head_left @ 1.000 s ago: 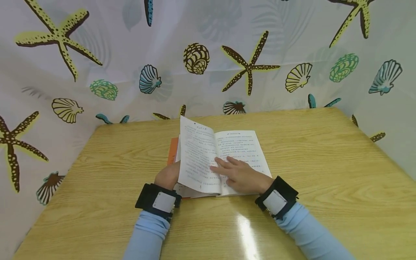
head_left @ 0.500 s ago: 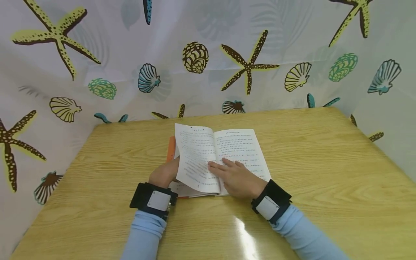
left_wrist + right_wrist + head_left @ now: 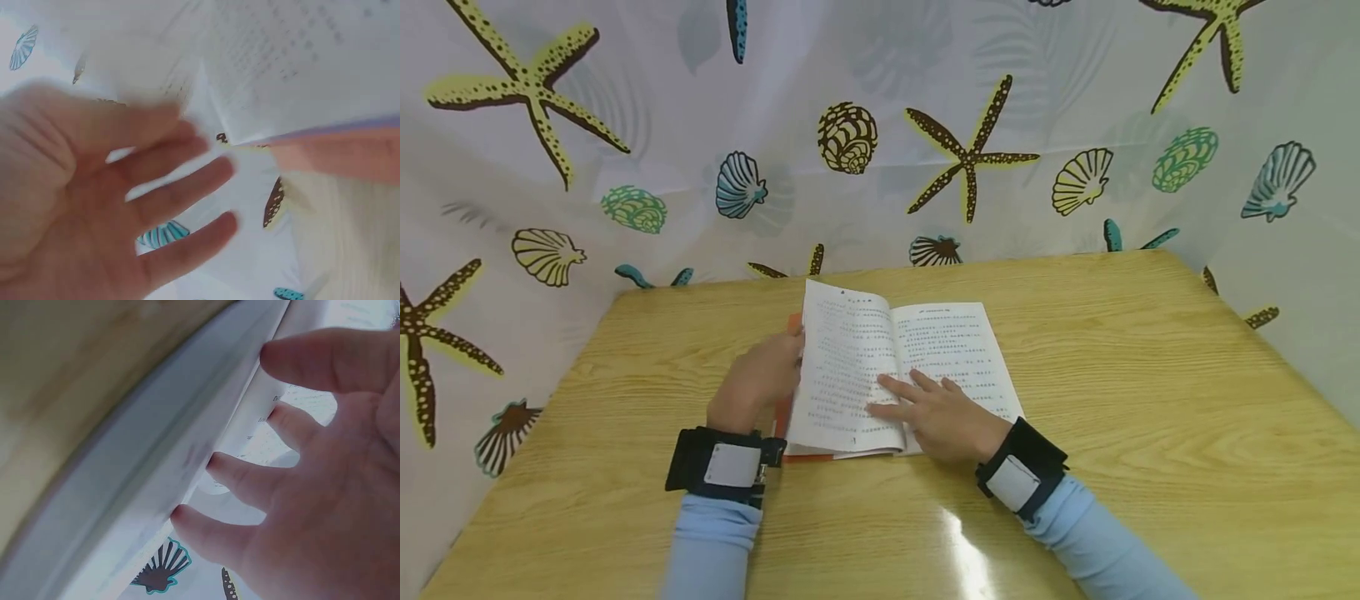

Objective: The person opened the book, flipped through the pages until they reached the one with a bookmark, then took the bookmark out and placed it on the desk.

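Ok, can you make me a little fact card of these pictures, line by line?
Book: open, orange cover edge showing at left
Left page: partly lifted
Left hand: beside that page's outer edge; touch unclear
Right hand: fingers spread across the pages
Wooden table: under the book
Backdrop: white cloth printed with starfish and shells

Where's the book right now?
In the head view, the open book lies just below centre on the table, left hand at its left edge, right hand on its lower right.
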`<state>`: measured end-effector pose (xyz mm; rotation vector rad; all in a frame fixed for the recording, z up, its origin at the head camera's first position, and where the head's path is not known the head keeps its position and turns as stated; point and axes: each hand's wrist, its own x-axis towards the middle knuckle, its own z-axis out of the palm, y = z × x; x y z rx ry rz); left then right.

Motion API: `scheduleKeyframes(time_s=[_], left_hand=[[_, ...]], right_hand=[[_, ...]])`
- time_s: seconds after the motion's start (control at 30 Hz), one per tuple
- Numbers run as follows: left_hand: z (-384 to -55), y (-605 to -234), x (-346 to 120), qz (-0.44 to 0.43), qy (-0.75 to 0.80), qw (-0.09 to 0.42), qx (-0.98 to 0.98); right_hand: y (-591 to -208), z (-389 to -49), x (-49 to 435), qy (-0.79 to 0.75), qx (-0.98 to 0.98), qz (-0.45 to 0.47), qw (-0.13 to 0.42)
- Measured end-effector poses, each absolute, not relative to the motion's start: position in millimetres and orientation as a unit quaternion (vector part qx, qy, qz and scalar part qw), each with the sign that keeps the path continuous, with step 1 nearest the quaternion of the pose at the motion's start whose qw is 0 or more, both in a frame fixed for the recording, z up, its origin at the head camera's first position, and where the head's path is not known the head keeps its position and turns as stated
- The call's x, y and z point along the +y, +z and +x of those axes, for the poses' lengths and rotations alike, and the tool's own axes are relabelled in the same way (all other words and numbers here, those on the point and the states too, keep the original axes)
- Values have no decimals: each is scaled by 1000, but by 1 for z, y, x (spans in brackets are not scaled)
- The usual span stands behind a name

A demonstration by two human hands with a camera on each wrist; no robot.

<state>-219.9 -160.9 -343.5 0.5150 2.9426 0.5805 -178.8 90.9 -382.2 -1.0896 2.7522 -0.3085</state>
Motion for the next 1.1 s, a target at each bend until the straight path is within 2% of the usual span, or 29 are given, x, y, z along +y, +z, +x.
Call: scheduleKeyframes(time_s=[0.1,0.17,0.37,0.47,0.57,0.67,0.77,0.87,1.1], left_hand=[[-217,-337,-159,143,165,-31,975],[-217,-336,-156,149,168,-57,973],[-218,-336,-142,186,149,-53,970],[-219,-342,-136,226,143,-20,963],[-221,-351,-128,266,146,43,952],[-223,-359,-123,265,155,126,943],[-224,-366,-121,249,166,178,937],[-224,-368,-122,238,183,197,933],[-223,-369,-122,235,189,202,932]], right_hand=[[-382,-179,91,-102,922,-365,83],[-383,-179,91,-100,922,-364,83],[-383,-179,90,-91,924,-361,81],[-383,-178,90,-87,924,-363,80],[-383,-178,89,-84,924,-364,79],[-382,-178,89,-81,924,-365,78],[-382,-178,89,-79,925,-365,77],[-382,-178,89,-77,924,-366,75],[-382,-181,92,-92,920,-373,83]])
